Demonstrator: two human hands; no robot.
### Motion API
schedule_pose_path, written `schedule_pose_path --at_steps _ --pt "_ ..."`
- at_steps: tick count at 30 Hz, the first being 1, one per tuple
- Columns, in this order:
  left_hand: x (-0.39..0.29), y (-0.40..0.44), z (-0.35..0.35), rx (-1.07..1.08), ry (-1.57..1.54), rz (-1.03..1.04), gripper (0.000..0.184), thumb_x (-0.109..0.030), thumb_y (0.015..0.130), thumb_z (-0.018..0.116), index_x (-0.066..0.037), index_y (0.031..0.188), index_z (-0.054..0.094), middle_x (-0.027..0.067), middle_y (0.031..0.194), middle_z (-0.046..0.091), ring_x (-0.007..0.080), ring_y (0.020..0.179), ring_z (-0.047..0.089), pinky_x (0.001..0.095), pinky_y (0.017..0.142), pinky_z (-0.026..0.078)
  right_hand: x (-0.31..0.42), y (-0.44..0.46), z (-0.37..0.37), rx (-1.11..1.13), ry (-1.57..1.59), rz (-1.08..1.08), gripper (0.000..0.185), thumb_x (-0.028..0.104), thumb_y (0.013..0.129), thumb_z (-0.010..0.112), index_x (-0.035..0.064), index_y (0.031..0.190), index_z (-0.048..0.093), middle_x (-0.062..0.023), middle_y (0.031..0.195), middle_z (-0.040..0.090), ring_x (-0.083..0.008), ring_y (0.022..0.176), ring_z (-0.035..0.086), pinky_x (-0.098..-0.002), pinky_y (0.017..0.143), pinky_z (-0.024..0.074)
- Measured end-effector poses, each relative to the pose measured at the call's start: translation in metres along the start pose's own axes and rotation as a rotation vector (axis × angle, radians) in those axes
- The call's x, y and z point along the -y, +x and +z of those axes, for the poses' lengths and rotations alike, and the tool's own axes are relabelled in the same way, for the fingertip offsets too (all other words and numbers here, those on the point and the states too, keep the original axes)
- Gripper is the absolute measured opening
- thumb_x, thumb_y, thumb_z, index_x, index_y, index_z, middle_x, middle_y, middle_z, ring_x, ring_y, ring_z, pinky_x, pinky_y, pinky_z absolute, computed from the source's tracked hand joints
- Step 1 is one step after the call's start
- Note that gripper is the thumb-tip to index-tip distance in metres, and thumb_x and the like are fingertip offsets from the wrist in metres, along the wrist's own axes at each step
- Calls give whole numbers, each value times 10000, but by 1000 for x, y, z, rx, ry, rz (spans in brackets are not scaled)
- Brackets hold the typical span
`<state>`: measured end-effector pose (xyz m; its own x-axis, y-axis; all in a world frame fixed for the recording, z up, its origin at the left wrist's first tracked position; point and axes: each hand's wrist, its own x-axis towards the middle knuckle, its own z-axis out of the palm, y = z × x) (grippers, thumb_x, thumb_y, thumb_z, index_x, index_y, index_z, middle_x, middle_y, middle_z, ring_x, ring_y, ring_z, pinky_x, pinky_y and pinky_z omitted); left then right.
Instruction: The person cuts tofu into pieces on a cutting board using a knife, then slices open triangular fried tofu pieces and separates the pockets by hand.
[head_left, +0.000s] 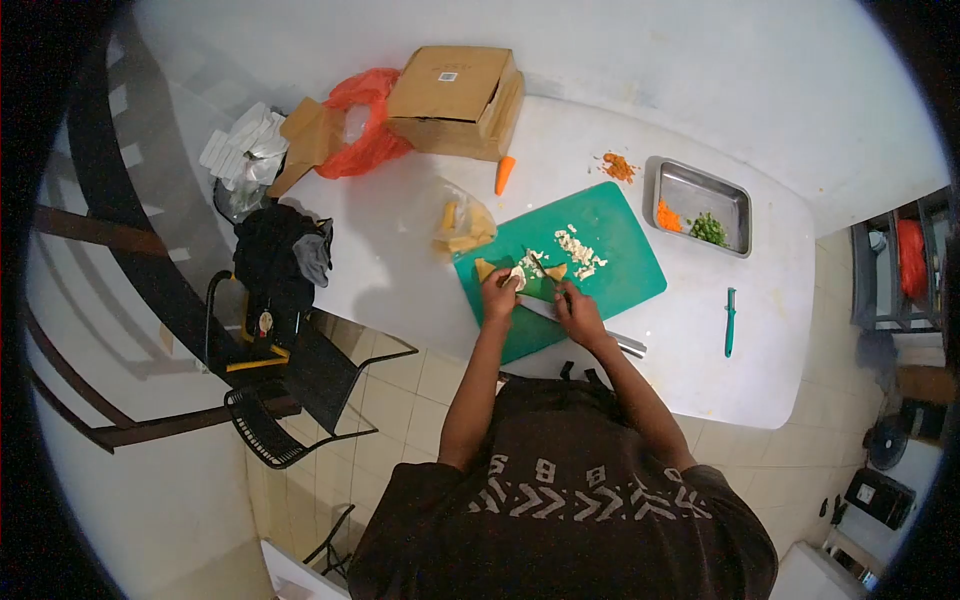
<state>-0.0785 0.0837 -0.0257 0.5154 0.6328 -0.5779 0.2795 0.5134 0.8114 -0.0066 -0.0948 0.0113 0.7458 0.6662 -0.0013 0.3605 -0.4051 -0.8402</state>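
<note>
My left hand (499,296) is closed on a pale white food piece (517,279) over the green cutting board (625,225). My right hand (579,314) grips a small knife (538,264), its narrow blade pointing toward that piece. Yellow-skinned pieces (485,268) lie beside my left fingers, and another sits near the right fingertips. Chopped white bits (580,252) are scattered on the board. A larger knife with a metal handle (627,345) rests at the board's near edge, partly hidden by my right hand and forearm.
A clear bag of yellow blocks (464,225) touches the board's left side. Beyond are a carrot piece (505,175), orange shavings (618,167) and a cardboard box (455,95). To the right are a metal tray (745,205) with orange and green bits, and a green peeler (730,322).
</note>
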Motion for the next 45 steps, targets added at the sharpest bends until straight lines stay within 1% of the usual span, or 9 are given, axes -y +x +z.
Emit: schedule_pose_path --at_steps 2,6,8,11,13,18,26,36,45 --pt "25 24 -9 1 289 308 218 -75 858 699 -18 1063 656 88 981 682 184 899 665 319 766 563 0 0 -3 -31 -18 -9 159 173 969 543 70 1089 545 -245 744 633 -459 724 625 -523 629 469" --pt "9 16 -6 -62 328 251 172 -78 841 709 -21 999 669 91 937 711 204 850 687 348 749 556 1 1 -6 23 -23 55 158 164 964 547 75 1093 543 -240 740 630 -459 732 627 -527 637 466" --pt "10 16 -11 -85 658 478 193 -96 813 725 -30 986 673 111 952 724 241 868 702 382 749 548 -3 1 -3 22 -33 42 162 161 962 549 76 1099 541 -234 740 634 -456 733 628 -527 638 468" --pt "-6 5 -11 -92 790 422 258 -156 776 750 -69 1009 682 112 943 728 287 887 704 402 759 547 -5 -1 1 59 -17 33 173 162 959 552 78 1110 536 -220 743 644 -452 734 631 -529 646 475" --pt "-10 7 -13 -114 859 334 272 -203 769 753 -94 1010 689 102 950 731 297 888 702 411 761 548 -5 -2 3 98 -91 -43 191 219 976 515 74 1099 506 -248 760 644 -479 735 630 -585 659 484" --pt "-18 8 -11 -127 1026 192 307 -313 776 739 -145 1031 708 85 991 736 324 909 697 426 757 551 -4 -5 10 160 -256 29 198 160 940 557 83 1121 539 -210 759 656 -441 737 645 -547 642 500" --pt "-38 -7 -5 -63 961 186 256 -330 796 725 -126 949 744 41 643 703 190 654 712 358 673 551 -6 -15 14 190 -385 -30 235 194 929 562 113 1148 534 -202 747 663 -432 672 650 -565 602 505" --pt "-43 -6 -3 -12 990 157 271 -304 737 747 -132 946 742 43 709 725 188 669 714 348 660 548 -13 -14 21 204 -501 -81 205 182 930 537 121 1122 501 -177 753 664 -423 663 651 -559 573 504" --pt "-37 -2 -2 -70 1060 153 315 -331 715 767 -145 967 734 42 776 740 225 791 726 387 710 554 -15 -14 21 150 -424 -58 183 174 916 548 128 1083 490 -185 733 651 -436 657 642 -573 561 493"
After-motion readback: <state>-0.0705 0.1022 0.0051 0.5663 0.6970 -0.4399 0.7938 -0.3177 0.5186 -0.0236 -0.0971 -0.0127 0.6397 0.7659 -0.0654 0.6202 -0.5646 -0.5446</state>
